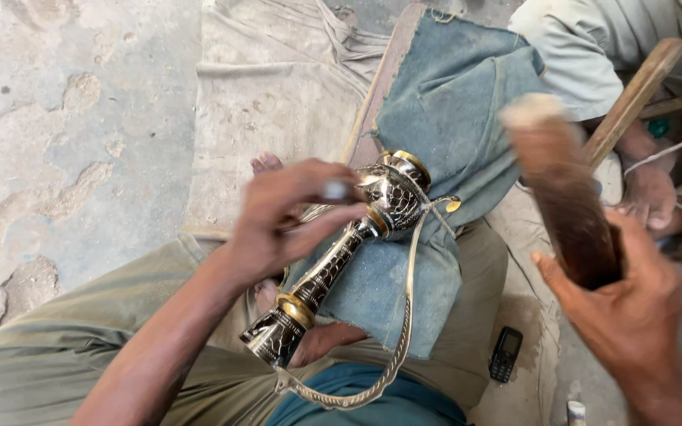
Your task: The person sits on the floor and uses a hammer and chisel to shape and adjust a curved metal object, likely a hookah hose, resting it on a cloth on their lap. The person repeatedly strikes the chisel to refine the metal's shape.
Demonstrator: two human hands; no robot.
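1. The vessel point(341, 260), a dark engraved metal piece with brass bands and a curved handle, lies tilted across a blue cloth point(444, 118) on the person's lap.
2. The left hand point(286, 217) has its grip closed around a small tool point(335, 189), resting on the vessel's neck.
3. The right hand point(625, 304) has its grip closed on a blurred wooden mallet point(558, 181).
4. It looks rigid, fairly heavy and slick; the narrow stem seems the best hold, while the thin handle may bend.

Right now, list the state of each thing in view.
left hand: pinching a small tool against the vessel
right hand: gripping the wooden mallet
metal vessel: lying tilted on the blue cloth
wooden mallet: raised, blurred
blue cloth: draped over a plank
phone: lying flat, screen dark
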